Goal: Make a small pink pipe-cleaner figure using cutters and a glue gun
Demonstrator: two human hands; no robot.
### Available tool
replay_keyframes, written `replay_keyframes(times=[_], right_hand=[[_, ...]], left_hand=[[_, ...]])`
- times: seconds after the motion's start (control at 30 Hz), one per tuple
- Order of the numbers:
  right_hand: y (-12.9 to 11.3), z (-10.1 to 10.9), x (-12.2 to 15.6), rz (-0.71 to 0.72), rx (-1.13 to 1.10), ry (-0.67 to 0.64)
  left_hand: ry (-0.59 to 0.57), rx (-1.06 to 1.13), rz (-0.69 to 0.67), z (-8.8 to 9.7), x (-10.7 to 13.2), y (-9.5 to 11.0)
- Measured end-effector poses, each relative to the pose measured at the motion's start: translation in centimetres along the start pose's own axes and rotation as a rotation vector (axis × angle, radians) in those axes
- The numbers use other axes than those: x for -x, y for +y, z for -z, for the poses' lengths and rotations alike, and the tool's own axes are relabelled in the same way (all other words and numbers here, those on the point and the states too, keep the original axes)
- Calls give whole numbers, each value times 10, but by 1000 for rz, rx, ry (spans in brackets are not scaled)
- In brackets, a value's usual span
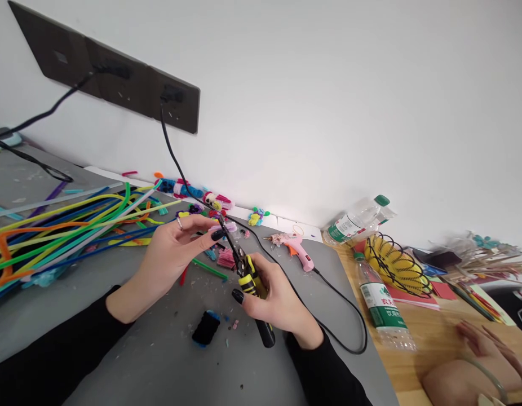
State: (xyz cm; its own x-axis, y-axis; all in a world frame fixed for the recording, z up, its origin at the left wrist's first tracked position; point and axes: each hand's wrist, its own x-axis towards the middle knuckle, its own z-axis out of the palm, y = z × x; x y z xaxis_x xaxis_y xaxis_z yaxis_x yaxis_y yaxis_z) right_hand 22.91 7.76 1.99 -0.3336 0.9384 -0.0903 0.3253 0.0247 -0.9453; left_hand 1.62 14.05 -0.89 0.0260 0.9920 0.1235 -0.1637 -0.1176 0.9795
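Note:
My left hand has thumb and fingers pinched on a small lilac pipe-cleaner piece, partly hidden by the thumb and the tool. Wrapped round the black-and-yellow handles of a pair of pliers is my right hand. The pliers' jaws point up and away, reaching the lilac piece at my left fingertips. I cannot tell whether the jaws grip it. Just below them lies a pink fuzzy piece on the grey mat. A black fuzzy block with blue edges rests nearer to me.
Many coloured pipe cleaners spread over the left. A pink glue gun lies right of my hands, its cord curving along the mat. Plastic bottles and a yellow basket stand farther right, near another person's arm.

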Motion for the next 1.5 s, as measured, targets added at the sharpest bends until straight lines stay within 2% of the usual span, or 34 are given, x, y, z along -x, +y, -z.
replay_keyframes(times=[0.13,0.3,0.5,0.73,0.97,1.13,1.27,1.4,1.5], right_hand=[[-1,0,-1,26,-3,12],[-1,-5,0,50,30,43],[3,-6,0,213,159,65],[16,-5,0,361,295,118],[28,-3,0,372,467,140],[25,-1,2,351,441,108],[26,-2,2,409,439,77],[28,-4,1,468,468,45],[24,-4,1,479,447,72]], left_hand=[[-129,10,-6,-2,0,1],[-482,54,82,-11,8,2],[-679,-91,73,-15,21,6],[-719,-96,36,-14,23,4],[-715,-52,9,-15,25,0],[-739,-114,62,-16,27,7],[-783,-185,108,-20,28,17],[-775,-179,50,-23,28,21],[-730,-152,11,-21,26,19]])
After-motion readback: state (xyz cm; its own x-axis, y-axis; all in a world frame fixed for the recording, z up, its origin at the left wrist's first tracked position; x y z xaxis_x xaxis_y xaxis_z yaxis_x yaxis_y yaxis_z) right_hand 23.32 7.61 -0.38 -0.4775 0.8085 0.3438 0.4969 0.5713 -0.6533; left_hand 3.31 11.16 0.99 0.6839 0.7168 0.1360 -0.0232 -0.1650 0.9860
